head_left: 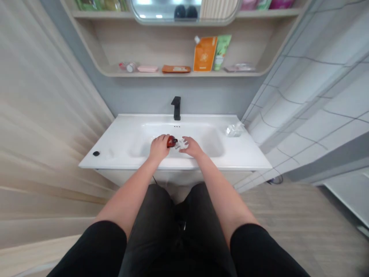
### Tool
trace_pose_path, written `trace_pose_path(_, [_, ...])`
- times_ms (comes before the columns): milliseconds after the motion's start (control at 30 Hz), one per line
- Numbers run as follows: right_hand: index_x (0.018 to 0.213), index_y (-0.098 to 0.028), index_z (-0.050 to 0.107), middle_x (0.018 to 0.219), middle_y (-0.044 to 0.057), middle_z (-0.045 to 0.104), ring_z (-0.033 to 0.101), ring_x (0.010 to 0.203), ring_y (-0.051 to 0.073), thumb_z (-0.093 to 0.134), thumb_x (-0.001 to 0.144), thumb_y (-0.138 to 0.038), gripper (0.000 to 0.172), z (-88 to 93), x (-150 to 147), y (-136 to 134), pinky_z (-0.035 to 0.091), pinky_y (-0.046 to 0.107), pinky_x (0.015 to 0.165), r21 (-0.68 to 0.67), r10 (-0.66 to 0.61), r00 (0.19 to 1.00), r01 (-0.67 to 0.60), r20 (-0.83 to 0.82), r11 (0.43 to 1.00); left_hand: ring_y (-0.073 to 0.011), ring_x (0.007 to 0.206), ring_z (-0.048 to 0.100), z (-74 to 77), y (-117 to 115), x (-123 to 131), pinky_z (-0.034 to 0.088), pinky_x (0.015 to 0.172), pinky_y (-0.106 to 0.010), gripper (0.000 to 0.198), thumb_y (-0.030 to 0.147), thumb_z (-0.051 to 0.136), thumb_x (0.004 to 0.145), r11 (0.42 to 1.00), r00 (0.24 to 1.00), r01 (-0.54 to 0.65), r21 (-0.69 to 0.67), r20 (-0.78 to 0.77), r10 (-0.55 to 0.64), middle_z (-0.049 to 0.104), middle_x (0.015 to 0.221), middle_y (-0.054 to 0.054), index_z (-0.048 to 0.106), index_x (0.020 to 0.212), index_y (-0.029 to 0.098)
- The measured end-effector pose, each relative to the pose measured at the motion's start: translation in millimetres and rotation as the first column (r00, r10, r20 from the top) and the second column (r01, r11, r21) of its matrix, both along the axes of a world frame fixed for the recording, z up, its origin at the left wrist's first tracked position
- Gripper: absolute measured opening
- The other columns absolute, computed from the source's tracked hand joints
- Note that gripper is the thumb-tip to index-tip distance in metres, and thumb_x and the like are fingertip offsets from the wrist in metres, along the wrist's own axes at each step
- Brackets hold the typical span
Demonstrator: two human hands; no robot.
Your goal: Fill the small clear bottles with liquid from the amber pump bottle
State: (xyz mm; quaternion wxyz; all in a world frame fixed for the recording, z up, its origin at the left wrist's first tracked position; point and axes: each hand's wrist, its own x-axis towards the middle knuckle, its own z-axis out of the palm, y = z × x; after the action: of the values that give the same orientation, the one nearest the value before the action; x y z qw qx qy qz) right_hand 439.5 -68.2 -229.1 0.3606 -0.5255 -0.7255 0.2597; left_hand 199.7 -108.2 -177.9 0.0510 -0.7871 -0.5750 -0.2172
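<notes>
Over the white sink basin [215, 144] my left hand [158, 149] is closed around a small reddish-brown bottle [171, 141]. The bottle is tilted, its narrow dark neck pointing right. My right hand [192, 147] pinches a crumpled whitish piece [181, 144], which looks like tissue or thin wipe; its exact kind I cannot make out. The bottle's mouth is right beside the white piece; whether they touch is unclear. A small black cap [96, 153] lies on the counter's left end. On the right end sits a clear plastic packet [234, 130] with whitish contents.
A black faucet [177, 108] stands behind the basin. Above it, a wall shelf [150, 74] carries an orange pouch [205, 54], a green tube [221, 52] and several small items. A rounded mirror [184, 11] hangs there. A curtain [43, 115] is on the left, a tiled wall [311, 115] on the right.
</notes>
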Motion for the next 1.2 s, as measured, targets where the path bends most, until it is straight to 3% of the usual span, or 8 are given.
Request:
trace_pose_path(400, [0.149,-0.025,0.068,0.126,0.007,0.074,0.073,0.099,0.025,0.104,0.065,-0.032,0.092,1.0,-0.2,-0.2,0.061,0.042,0.099,0.008,0.026,0.996,-0.027,0.082,1.0,-0.0364,0.143,0.06,5.1,-3.5,-0.8,0.04,0.123,-0.053,0.06,0.012,0.053,0.098,0.995,0.998,0.058,0.084,-0.044,-0.055,0.068,0.152,-0.018,0.062,0.157,0.02])
trace_pose_path(1200, [0.128,-0.023,0.073,0.119,0.005,0.073,0.07,0.094,0.022,0.104,0.061,-0.027,0.073,4.2,-0.6,-2.3,0.059,0.039,0.094,-0.025,0.031,0.997,-0.029,0.075,0.999,-0.0343,0.156,0.049,12.8,-9.8,1.8,0.025,0.135,-0.058,0.069,0.011,0.051,0.096,0.996,0.997,0.066,0.056,-0.054,-0.063,0.063,0.159,-0.017,0.06,0.162,0.028])
